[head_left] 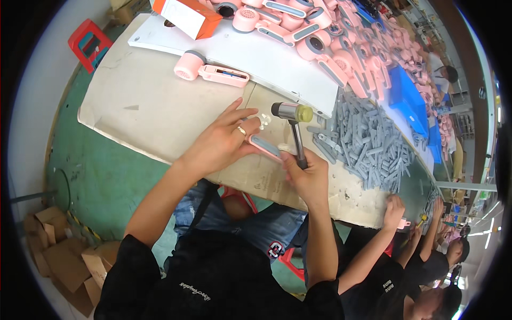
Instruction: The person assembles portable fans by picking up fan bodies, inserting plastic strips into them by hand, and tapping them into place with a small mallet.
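My left hand [226,137] is closed round one end of a pink handle with a grey strip [266,147], held just above the cardboard-covered table. Its far end is hidden by my fingers. A small clear piece [265,121] shows beside those fingertips. My right hand [310,178] grips a mallet [290,113] by its shaft; one end of the head is black, the other yellow. The mallet head is raised, and my right thumb is by the near end of the pink handle. Farther off lies a pink device with a round grille head [189,66], its handle's slot uncovered.
Loose grey strips [368,141] are heaped to the right. Behind them, many pink devices [341,50] pile on a white board [224,48], with a blue bin [408,98] and an orange-white box [189,18]. Co-workers' hands [393,212] work at the right. Cartons [64,256] stand lower left.
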A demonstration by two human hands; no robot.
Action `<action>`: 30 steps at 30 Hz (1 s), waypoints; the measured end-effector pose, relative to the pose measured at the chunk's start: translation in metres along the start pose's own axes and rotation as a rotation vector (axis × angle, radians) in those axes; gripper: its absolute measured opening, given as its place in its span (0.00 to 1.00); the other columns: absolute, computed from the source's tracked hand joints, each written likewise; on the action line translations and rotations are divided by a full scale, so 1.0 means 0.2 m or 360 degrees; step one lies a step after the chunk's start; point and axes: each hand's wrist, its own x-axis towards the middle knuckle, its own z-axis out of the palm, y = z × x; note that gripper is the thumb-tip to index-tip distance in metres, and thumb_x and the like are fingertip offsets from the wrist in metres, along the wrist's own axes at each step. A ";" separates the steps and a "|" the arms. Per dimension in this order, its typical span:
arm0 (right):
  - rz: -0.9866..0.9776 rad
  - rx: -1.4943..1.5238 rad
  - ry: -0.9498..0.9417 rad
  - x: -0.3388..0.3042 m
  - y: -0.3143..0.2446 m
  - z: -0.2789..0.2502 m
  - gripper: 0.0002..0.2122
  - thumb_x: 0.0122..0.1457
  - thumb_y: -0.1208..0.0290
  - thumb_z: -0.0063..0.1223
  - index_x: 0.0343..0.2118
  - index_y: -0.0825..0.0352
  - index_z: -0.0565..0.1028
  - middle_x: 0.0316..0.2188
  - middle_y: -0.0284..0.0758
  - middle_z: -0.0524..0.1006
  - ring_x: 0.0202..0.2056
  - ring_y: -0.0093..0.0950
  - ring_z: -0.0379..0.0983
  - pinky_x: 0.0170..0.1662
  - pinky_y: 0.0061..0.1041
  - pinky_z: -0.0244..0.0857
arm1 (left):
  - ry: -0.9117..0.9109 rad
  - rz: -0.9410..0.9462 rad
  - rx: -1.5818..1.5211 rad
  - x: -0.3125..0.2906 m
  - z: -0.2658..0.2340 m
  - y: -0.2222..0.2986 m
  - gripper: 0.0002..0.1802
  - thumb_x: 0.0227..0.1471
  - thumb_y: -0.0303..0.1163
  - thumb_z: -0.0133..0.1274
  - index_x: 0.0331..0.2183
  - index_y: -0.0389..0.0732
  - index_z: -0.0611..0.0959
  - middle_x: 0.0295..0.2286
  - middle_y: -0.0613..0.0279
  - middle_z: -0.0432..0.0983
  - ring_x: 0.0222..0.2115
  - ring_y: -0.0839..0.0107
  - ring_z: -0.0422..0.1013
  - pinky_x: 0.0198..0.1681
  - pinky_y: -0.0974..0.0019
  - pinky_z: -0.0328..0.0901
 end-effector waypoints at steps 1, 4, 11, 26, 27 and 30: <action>0.0007 -0.0002 -0.0005 0.00 0.02 0.00 0.09 0.59 0.70 0.64 0.27 0.70 0.78 0.16 0.29 0.71 0.17 0.17 0.65 0.22 0.23 0.59 | 0.0021 0.0035 -0.0023 0.00 0.00 -0.01 0.21 0.44 0.32 0.68 0.40 0.38 0.79 0.40 0.57 0.80 0.56 0.56 0.69 0.66 0.45 0.57; -0.0194 -0.0268 0.0022 0.02 0.05 -0.03 0.10 0.58 0.71 0.64 0.25 0.70 0.76 0.15 0.34 0.69 0.16 0.20 0.61 0.21 0.26 0.56 | 0.0028 0.0167 0.0001 0.01 -0.01 -0.02 0.15 0.44 0.32 0.67 0.35 0.40 0.81 0.38 0.61 0.81 0.54 0.58 0.70 0.65 0.47 0.58; -0.0059 -0.0527 -0.0159 0.05 -0.10 -0.05 0.12 0.59 0.68 0.63 0.26 0.71 0.75 0.12 0.37 0.65 0.15 0.26 0.62 0.21 0.29 0.57 | 0.0011 0.0353 0.0104 0.02 -0.01 -0.04 0.11 0.40 0.29 0.67 0.29 0.42 0.82 0.34 0.66 0.79 0.45 0.62 0.72 0.58 0.47 0.65; 0.0719 0.0555 -0.0418 0.10 0.00 -0.06 0.15 0.65 0.63 0.57 0.42 0.73 0.76 0.23 0.42 0.82 0.11 0.18 0.63 0.12 0.18 0.50 | 0.0056 0.0268 0.0287 -0.06 0.05 0.04 0.10 0.43 0.32 0.67 0.30 0.44 0.84 0.35 0.66 0.79 0.44 0.63 0.73 0.54 0.49 0.63; 0.0719 0.0572 -0.0391 0.10 0.00 -0.06 0.15 0.65 0.63 0.58 0.42 0.72 0.77 0.23 0.41 0.82 0.11 0.18 0.63 0.12 0.18 0.50 | 0.0055 0.0268 0.0290 -0.05 0.03 0.04 0.10 0.43 0.32 0.67 0.30 0.44 0.84 0.35 0.66 0.79 0.44 0.63 0.73 0.54 0.49 0.63; 0.0593 0.0566 -0.0311 0.09 0.02 -0.04 0.16 0.66 0.61 0.57 0.41 0.72 0.77 0.21 0.40 0.81 0.10 0.17 0.60 0.11 0.18 0.47 | 0.0085 0.0420 0.0403 0.01 0.01 0.02 0.05 0.50 0.34 0.58 0.32 0.47 0.85 0.36 0.69 0.79 0.45 0.70 0.74 0.62 0.48 0.58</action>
